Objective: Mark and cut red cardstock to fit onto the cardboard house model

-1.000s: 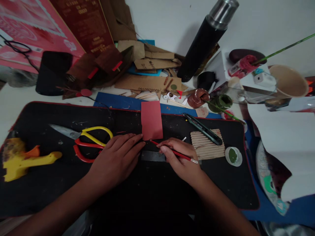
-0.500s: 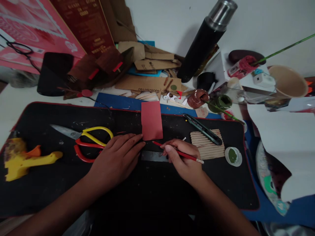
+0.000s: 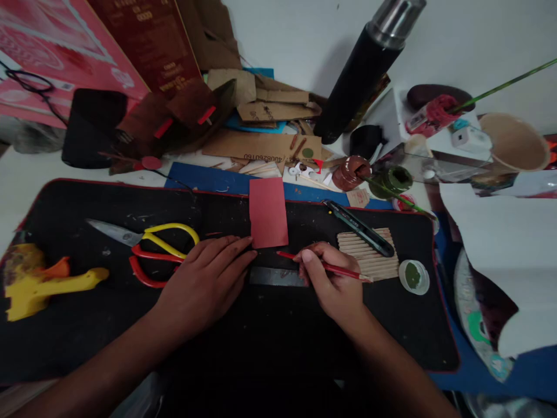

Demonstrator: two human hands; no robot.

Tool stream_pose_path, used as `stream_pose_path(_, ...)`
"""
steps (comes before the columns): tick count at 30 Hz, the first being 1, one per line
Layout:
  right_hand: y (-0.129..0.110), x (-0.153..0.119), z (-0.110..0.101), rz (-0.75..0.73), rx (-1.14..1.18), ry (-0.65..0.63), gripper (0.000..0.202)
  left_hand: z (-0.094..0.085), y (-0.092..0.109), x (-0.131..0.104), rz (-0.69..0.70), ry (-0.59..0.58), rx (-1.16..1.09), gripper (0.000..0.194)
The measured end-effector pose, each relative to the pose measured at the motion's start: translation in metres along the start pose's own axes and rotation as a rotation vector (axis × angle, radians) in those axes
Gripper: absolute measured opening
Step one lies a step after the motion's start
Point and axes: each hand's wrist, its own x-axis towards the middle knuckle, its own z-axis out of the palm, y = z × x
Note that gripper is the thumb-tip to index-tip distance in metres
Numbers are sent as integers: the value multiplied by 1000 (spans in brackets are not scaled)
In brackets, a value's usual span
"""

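A red paper rectangle (image 3: 268, 213) lies on the black mat (image 3: 226, 354). My left hand (image 3: 208, 280) rests flat, fingers stretched out, its fingertips at the paper's lower left corner and near the left end of a metal ruler (image 3: 276, 277). My right hand (image 3: 333, 277) is closed round a red pencil (image 3: 343, 271), whose tip points left, just below the paper. The ruler's right end is hidden by my right hand. Scissors (image 3: 152, 241) with yellow and red handles lie beside my left hand.
Right of my right hand are corrugated cardboard (image 3: 365, 258), a utility knife (image 3: 359, 228) on it and a cap of green paint (image 3: 414, 277). A yellow tool (image 3: 52, 284) lies far left. Behind stand paint jars (image 3: 350, 173) and a black thermos (image 3: 361, 75).
My right hand has moved slightly right with the pencil, whose tip is now a little farther from my left hand. My left hand and the red paper have stayed in place.
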Motion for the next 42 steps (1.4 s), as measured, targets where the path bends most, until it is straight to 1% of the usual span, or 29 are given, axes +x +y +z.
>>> stream_pose_path(20,2,0,2,87,85,42,31,1,0,0,3,1,5,29)
stream_pose_path(35,2,0,2,101,35,23,32,0,0,1,0,-4,7,29)
stream_pose_path(42,1,-1,0,78,64,24,29,1,-1,-1,-3,3,6,29)
